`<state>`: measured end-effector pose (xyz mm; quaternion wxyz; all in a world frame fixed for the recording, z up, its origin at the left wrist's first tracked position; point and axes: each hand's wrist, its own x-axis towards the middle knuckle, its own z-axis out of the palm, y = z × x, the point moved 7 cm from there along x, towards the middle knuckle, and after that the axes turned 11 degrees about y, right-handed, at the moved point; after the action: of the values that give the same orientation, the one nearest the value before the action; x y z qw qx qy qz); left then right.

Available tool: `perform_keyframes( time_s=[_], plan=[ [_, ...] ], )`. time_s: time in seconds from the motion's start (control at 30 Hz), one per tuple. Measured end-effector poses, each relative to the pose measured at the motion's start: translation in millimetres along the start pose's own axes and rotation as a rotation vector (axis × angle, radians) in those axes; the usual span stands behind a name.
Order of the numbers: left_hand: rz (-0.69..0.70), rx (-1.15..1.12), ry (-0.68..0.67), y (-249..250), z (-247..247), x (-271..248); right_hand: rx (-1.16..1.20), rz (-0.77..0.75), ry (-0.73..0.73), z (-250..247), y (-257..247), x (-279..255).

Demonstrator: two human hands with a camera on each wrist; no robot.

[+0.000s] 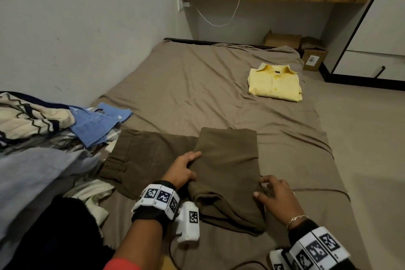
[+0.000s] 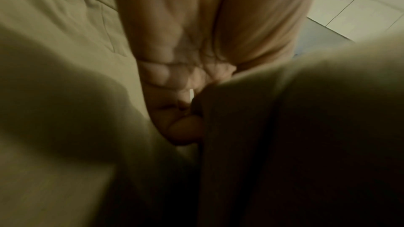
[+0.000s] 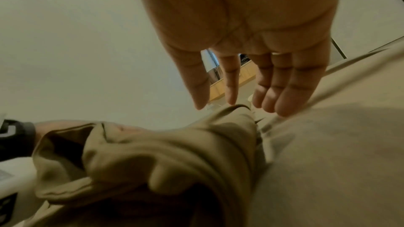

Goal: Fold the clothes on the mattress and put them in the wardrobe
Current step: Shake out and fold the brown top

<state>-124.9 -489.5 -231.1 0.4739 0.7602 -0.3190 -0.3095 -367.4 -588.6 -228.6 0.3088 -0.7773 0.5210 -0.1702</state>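
Two hands worked the olive-brown cotton trousers [image 1: 221,171], at six o'clock on the taupe-sheeted mattress [image 1: 197,85]: our left hand [image 1: 183,170] pinched the fold. Left wrist view: blurred fingers [image 2: 166,75] curled into soft, limp cloth, best taken at the fold. Right wrist view: our right hand [image 3: 251,40] spread, fingertips touching the hem; the waistband was hidden.

No words, brand names or numbers can be read anywhere. The only signs are black-and-white square code patterns on the white wristbands [image 1: 158,198], just behind the fingers of each hand. A pale label on the cardboard box [image 1: 313,59], far beyond the fingertips, is too small to make out.
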Motion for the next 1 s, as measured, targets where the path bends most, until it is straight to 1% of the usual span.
perform_keyframes(
  time_s=[0.13,0.2,0.37,0.43,0.5,0.57,0.63,0.7,0.77,0.83,0.93,1.0],
  plan=[
    [0.059,0.059,0.012,15,-42,6,0.002,-0.001,-0.043,4,-5,7],
    [0.073,0.162,0.013,15,-67,7,0.005,-0.006,-0.062,10,-11,10],
    [0.008,0.477,0.030,-15,-125,2,0.007,-0.021,-0.113,31,-30,15],
    [-0.022,0.543,0.074,-29,-146,0,0.052,-0.011,-0.144,40,-33,17],
    [-0.032,0.550,0.132,-34,-163,-2,0.095,0.024,-0.172,52,-32,19],
    [-0.026,0.594,0.141,-38,-171,-3,0.159,0.099,-0.194,64,-28,23],
    [-0.033,0.631,0.122,-45,-173,-5,0.325,0.237,-0.259,78,-31,21],
    [-0.004,0.619,0.143,-45,-175,-5,0.472,0.336,-0.303,89,-41,18],
    [0.026,0.586,0.197,-43,-181,-4,0.495,0.367,-0.328,96,-50,17],
    [0.017,0.572,0.236,-44,-188,-5,0.503,0.387,-0.349,102,-55,19],
    [0.002,0.601,0.240,-51,-191,-8,0.539,0.415,-0.339,109,-59,22],
    [0.000,0.585,0.247,-53,-192,-8,0.620,0.448,-0.335,115,-62,20]
  ],
)
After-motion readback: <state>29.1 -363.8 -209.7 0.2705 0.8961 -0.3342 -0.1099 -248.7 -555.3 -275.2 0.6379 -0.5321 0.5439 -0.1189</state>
